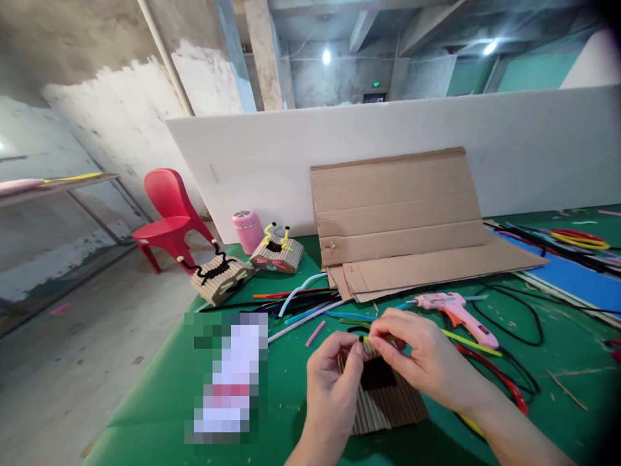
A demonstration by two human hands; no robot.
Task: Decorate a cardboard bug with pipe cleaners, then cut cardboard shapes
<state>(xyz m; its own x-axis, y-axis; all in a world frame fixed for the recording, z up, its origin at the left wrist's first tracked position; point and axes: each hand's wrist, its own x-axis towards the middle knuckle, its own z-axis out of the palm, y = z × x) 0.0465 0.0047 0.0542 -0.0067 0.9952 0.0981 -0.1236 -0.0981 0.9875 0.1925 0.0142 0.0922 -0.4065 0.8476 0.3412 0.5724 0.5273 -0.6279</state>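
Left hand (334, 378) and right hand (418, 348) pinching yellow stem (367, 339), ribbed cardboard (385, 406) below, pink glue gun (458, 312) nearby

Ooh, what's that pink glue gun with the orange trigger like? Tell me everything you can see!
The pink, plastic-looking glue gun lies on its side on the green tabletop, in front of the folded brown cardboard sheet. Its nozzle points left, and its pink handle slants down to the right. An orange trigger sits underneath, and a pale bluish, see-through stick pokes out the back. I can't tell whether it's switched on.
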